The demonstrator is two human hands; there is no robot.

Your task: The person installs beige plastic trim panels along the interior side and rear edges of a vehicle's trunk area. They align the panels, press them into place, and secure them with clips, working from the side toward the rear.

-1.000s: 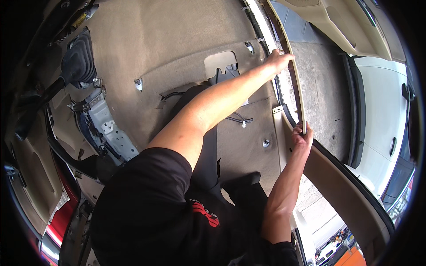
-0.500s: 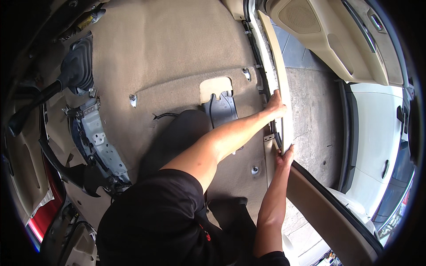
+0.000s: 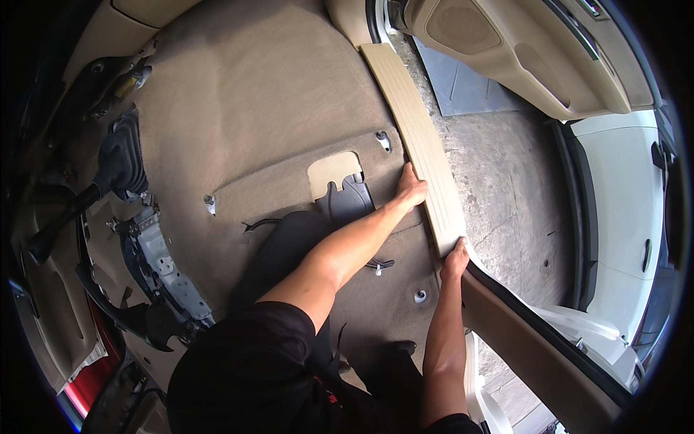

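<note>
A long beige ribbed trim strip (image 3: 412, 130) lies along the sill of the open doorway, covering the metal edge. My left hand (image 3: 411, 186) is closed on its inner side around the middle. My right hand (image 3: 455, 258) grips the strip's lower end, thumb on top. Brown carpet (image 3: 260, 87) spreads beside the strip, with a beige cut-out panel (image 3: 325, 166) above a dark plastic piece (image 3: 345, 199), loose cables (image 3: 381, 265) and metal studs (image 3: 383, 142) in it.
To the left are a lever with rubber boot (image 3: 123, 155) and a bare metal bracket (image 3: 170, 267). At the right, the open beige door (image 3: 535, 58), a grey concrete floor (image 3: 506, 202) with a sheet (image 3: 463, 87), a white car (image 3: 622, 217) and a pillar (image 3: 542, 354).
The strip has turned from edge-on to ribbed face up and moved inward onto the sill. Both hands have moved down and left with it, still gripping it.
</note>
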